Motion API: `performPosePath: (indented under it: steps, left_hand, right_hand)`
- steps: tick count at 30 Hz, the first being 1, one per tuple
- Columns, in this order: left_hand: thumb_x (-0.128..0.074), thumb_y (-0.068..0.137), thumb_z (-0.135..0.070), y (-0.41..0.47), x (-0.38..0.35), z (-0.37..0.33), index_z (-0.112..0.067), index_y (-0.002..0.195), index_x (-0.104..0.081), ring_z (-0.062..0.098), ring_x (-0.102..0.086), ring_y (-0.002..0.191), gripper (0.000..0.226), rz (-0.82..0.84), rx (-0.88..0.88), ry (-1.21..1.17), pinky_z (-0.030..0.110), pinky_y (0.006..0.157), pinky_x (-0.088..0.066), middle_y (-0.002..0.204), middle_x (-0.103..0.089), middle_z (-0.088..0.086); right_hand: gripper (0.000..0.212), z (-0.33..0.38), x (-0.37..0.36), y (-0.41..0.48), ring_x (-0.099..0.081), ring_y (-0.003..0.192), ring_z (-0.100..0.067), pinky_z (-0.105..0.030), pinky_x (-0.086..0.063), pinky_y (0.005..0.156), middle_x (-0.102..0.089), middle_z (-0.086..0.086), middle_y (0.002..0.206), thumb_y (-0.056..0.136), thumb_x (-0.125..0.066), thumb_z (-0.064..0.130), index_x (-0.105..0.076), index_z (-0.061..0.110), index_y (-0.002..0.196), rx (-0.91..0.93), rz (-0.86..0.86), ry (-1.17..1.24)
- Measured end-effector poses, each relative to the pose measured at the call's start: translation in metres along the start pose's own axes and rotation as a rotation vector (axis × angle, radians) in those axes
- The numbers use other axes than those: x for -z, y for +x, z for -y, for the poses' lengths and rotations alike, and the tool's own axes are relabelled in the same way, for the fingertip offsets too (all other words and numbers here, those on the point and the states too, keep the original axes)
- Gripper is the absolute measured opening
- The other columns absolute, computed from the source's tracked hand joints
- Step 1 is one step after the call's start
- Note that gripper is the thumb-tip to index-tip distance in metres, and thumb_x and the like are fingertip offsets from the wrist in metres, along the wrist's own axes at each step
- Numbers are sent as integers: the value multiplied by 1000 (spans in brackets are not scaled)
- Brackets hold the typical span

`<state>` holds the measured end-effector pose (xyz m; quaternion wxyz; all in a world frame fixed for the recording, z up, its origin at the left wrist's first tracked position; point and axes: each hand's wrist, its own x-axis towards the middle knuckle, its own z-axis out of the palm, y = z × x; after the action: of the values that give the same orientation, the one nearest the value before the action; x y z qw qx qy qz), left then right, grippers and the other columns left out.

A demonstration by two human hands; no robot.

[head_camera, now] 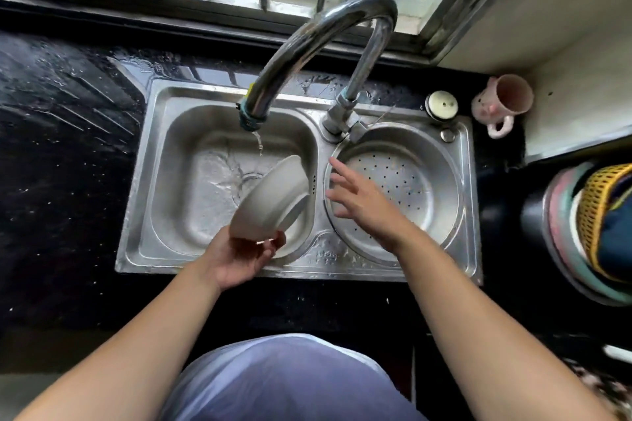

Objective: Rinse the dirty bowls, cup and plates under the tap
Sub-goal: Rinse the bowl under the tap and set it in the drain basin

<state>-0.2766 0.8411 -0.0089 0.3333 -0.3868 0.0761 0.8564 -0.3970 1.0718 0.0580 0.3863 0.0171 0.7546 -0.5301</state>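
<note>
Left grip [244,258] holds the tilted pale ceramic bowl [270,198] under the trickling steel tap [253,113]; right hand [359,196] spread empty. Probably needs turning next.

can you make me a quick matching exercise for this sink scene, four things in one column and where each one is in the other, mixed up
Things:
1. bowl
2. pink cup
3. perforated strainer basin
4. yellow basket

Places:
A. lying on its side on the counter, right of the sink
B. seated in the sink's right compartment, under the right hand
C. tilted over the left compartment, held from below by the left hand, near the tap stream
D. at the far right edge, inside stacked coloured tubs

Pairs: 1-C, 2-A, 3-B, 4-D
</note>
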Motion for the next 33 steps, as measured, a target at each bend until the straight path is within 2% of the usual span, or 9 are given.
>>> performPosePath:
  steps: [4,8,13,17,19,21,23,27,33]
  left_hand:
    - [-72,70,-30,19,-19,2,-1,112,-77,26,-64,52,51,-25,151,226,41,51,-65,95,-68,29]
    - [-58,81,-44,41,-41,0,-5,124,-65,27,-67,56,59,-147,171,468,39,56,-65,98,-72,30]
    - [-26,95,-81,70,-82,9,-10,137,-60,28,-69,83,89,-214,24,711,46,76,-63,114,-65,19]
    - [-40,100,-67,87,-128,37,-26,129,-74,15,-70,88,61,-171,-189,1009,29,70,-58,122,-68,6]
    - [-54,101,-47,96,-139,57,-27,125,-76,18,-69,101,38,-225,-349,1192,30,82,-56,128,-70,1]
    - [-59,101,-25,102,-130,77,-21,125,-74,22,-66,113,29,-405,-552,1469,33,98,-49,128,-68,4]
    - [-61,98,-24,99,-106,95,-14,138,-63,28,-54,131,40,-593,-637,1799,35,112,-40,140,-56,11]
    - [-53,100,-55,93,-42,118,-14,164,-18,39,-16,157,84,-821,-440,2173,51,125,-22,172,-11,21]
    - [-20,103,-65,101,0,122,-15,166,10,34,-1,162,85,-765,-343,2265,56,129,-7,175,5,16]
  right_hand:
    - [49,7,6,-28,-50,125,15,-15,-41,100,-54,28,132,89,-65,53,-47,65,133,130,40,-50]
    - [24,-6,42,-39,-63,104,-10,-35,-50,95,-68,8,108,92,-71,43,-63,27,107,146,-76,-290]
    - [29,-50,63,-58,-55,74,-17,-38,-43,71,-62,5,75,94,-63,45,-53,21,82,154,-84,-364]
    - [19,-93,60,-52,-61,86,-19,-30,-47,75,-68,7,90,102,-55,34,-65,25,115,107,-287,-347]
    - [15,-106,65,-41,-60,84,-18,-11,-43,65,-65,14,83,103,-56,26,-66,19,112,36,-439,-227]
    - [13,-111,66,-28,-60,80,-21,-11,-42,64,-64,10,81,102,-56,26,-63,16,103,-10,-468,-180]
    - [20,-111,63,-14,-58,77,-24,-31,-41,65,-63,2,79,102,-55,28,-60,9,97,-26,-476,-164]
    - [23,-97,51,16,-48,74,-28,-35,-29,64,-53,-2,74,104,-51,29,-50,7,96,-37,-523,-113]
    - [24,-74,15,46,-56,89,-35,-36,-35,73,-62,-19,97,106,-42,34,-48,13,115,-88,-469,-144]
